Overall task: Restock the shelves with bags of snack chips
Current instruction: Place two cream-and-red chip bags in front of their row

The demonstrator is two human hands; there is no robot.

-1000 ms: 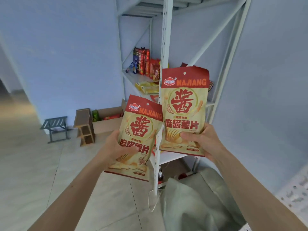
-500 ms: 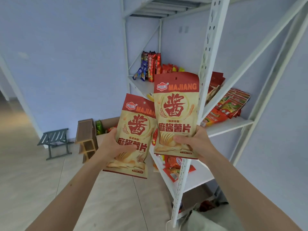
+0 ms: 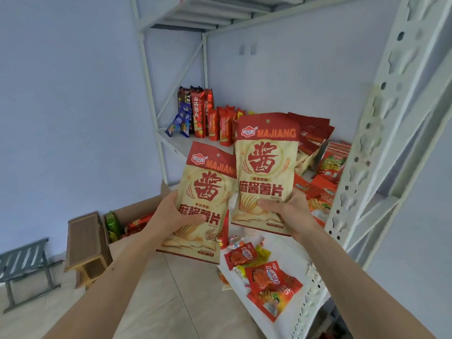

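Observation:
My left hand [image 3: 172, 217] grips the lower part of a cream and red MAJIANG chip bag [image 3: 203, 199], thumb across its front. My right hand [image 3: 289, 211] holds a second, identical chip bag [image 3: 266, 167] a little higher, in front of the white metal shelf unit [image 3: 367, 143]. Both bags stand upright and overlap slightly at their edges. Behind them the middle shelf [image 3: 178, 143] carries tall red and blue snack packs [image 3: 198, 113] and more red bags [image 3: 315, 135].
A lower shelf [image 3: 291, 263] holds small red snack packets [image 3: 271, 287]. An open cardboard box [image 3: 137, 211] with bags sits on the tiled floor, beside a wooden stool [image 3: 85, 245] and a grey rack [image 3: 24, 267]. A perforated upright post [image 3: 371, 133] stands close on the right.
I have come closer to the shelf unit and the view has swung right. Both hands have carried the bags towards the middle shelf, the right bag now in front of it.

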